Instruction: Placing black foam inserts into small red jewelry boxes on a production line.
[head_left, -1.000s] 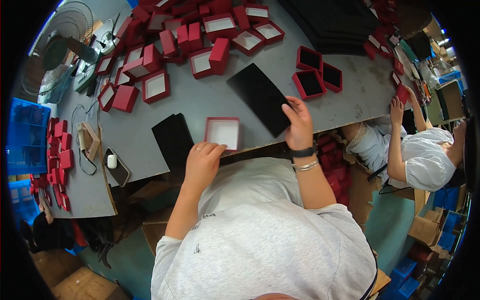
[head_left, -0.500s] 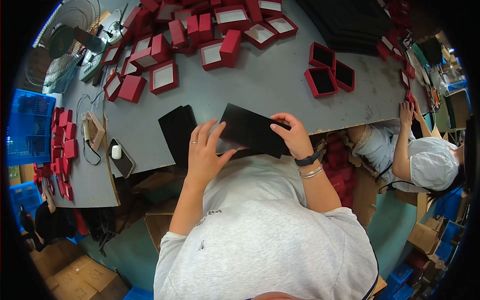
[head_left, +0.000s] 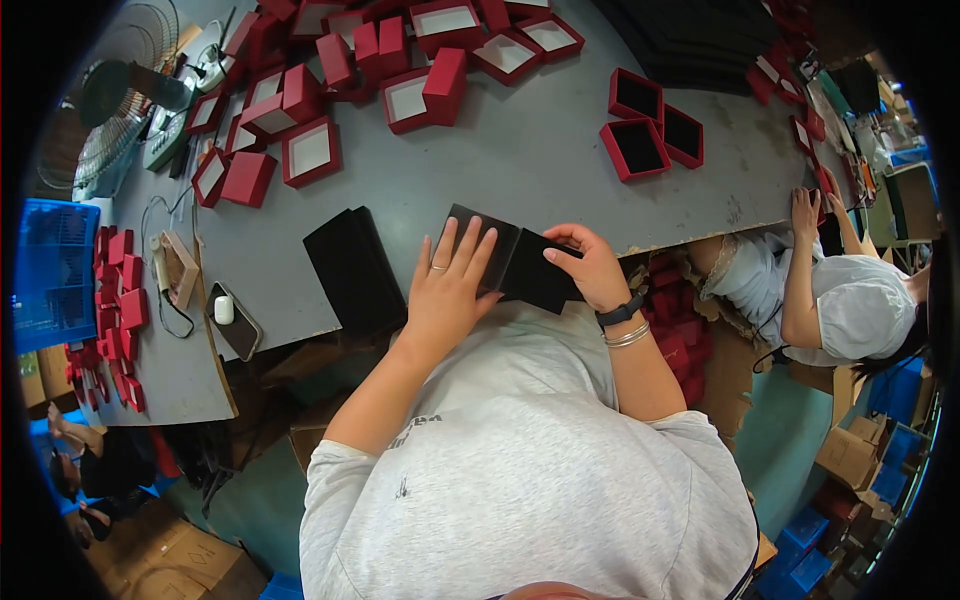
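At the table's near edge lies a black rectangular sheet [head_left: 532,268], flat, with a line across it between a glossier left part and a matte right part. Whether it is one folded piece or separate pieces, I cannot tell. My left hand [head_left: 448,292] rests on the glossier part, fingers stretched out. My right hand [head_left: 592,270] pinches the right end between thumb and fingers. Just left of my left hand is a stack of black sheets [head_left: 350,268], partly over the table edge. Three red boxes with black insides [head_left: 636,148] sit together farther off to the right.
Many red boxes with white insides [head_left: 312,152] crowd the far left of the grey table [head_left: 480,165]. A phone with a white earbud case [head_left: 236,322] lies at left, near a fan [head_left: 105,95]. At right, another person [head_left: 850,320] works at the table. Black sheets [head_left: 680,45] are piled at the back.
My left hand has come down and right, from raised beside the sheet to flat on it. A dividing line now shows across the sheet. My right hand keeps its grip.
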